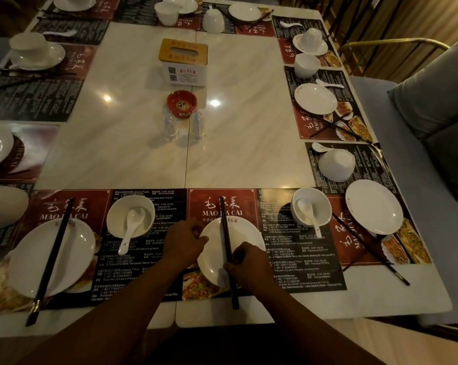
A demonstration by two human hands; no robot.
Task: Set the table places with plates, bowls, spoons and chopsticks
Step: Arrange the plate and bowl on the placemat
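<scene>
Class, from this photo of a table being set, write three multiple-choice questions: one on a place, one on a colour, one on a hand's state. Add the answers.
1. The chopsticks by the right hand lie: A across the plate; B inside a bowl; C on the tissue box.
2. The ashtray is: A blue; B red; C green.
3. The left hand is: A holding a spoon; B raised in the air; C holding the plate's rim.
Answers: A, they cross the white plate; B, its rim is red; C, fingers curl at the plate's left edge.
</scene>
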